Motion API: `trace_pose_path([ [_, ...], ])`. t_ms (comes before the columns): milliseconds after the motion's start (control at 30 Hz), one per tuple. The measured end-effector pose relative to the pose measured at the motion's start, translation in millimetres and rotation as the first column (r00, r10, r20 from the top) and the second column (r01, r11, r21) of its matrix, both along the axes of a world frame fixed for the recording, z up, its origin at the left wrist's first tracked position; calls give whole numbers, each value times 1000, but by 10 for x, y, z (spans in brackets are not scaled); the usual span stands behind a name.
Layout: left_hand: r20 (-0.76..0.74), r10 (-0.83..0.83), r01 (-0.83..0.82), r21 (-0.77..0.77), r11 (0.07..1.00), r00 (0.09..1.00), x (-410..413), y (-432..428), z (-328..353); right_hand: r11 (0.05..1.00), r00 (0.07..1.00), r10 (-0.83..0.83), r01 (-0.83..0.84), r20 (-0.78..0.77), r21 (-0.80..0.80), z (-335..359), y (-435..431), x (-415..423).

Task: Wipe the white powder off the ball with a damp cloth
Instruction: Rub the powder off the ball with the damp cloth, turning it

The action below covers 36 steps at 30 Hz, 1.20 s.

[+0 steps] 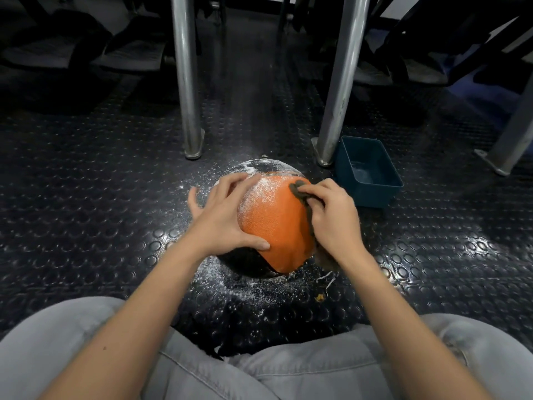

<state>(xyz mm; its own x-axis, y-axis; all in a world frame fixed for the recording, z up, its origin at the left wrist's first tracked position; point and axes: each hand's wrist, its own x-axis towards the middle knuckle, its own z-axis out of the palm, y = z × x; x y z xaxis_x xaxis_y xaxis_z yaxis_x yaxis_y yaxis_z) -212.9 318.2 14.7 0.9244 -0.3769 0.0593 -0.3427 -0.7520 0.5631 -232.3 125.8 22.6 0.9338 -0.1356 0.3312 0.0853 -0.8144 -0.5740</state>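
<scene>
An orange and black ball [272,217] sits on the dark studded floor in front of my knees. White powder covers its far black panel and the upper left of the orange panel. My left hand [223,213] rests on the ball's left side, fingers spread over the top and thumb on the near orange part. My right hand [331,217] grips a dark grey cloth [301,193] and presses it against the ball's upper right side. Most of the cloth is hidden under that hand.
A dark blue plastic tub [369,171] stands on the floor just right of the ball. Two metal legs [187,82] [340,82] rise behind the ball, another at the far right. White powder [245,290] is scattered on the floor near the ball.
</scene>
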Motion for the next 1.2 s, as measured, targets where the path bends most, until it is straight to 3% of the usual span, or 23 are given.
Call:
trace_pose_path([
  [167, 11, 37, -37, -18, 999, 999, 46, -95, -5, 952, 982, 95, -41, 164, -302, -131, 362, -345],
  [267, 3, 39, -39, -37, 999, 999, 65, -114, -14, 935, 972, 152, -83, 178, -344, -210, 362, -416],
  [400, -7, 30, -30, -9, 999, 1000, 71, -121, -2, 970, 984, 7, 37, 177, -240, -171, 38, -259],
  [467, -14, 24, -24, 4, 1000, 1000, 65, -117, 12, 980, 991, -111, 121, 75, -156, -217, -170, -152],
  [567, 3, 20, -21, 40, 999, 1000, 48, -113, 16, 972, 984, -167, 175, -64, 154, -288, -316, -58],
  [633, 11, 2, -3, 66, 998, 1000, 25, -110, 19, 949, 981, -178, 193, -82, 250, -305, -323, -27],
  [800, -29, -64, 67, 115, 991, 997, 5, 3, 114, 945, 982, -169, 187, -89, 269, -313, -358, 54],
  [1033, 87, -43, 29, 160, 987, 995, -75, -20, 74, 902, 961, -226, 269, -160, 338, -287, -306, 62],
  [1200, 137, -16, -9, 178, 984, 991, -91, -58, 12, 935, 986, -158, 167, -53, 312, -145, -78, -154],
])
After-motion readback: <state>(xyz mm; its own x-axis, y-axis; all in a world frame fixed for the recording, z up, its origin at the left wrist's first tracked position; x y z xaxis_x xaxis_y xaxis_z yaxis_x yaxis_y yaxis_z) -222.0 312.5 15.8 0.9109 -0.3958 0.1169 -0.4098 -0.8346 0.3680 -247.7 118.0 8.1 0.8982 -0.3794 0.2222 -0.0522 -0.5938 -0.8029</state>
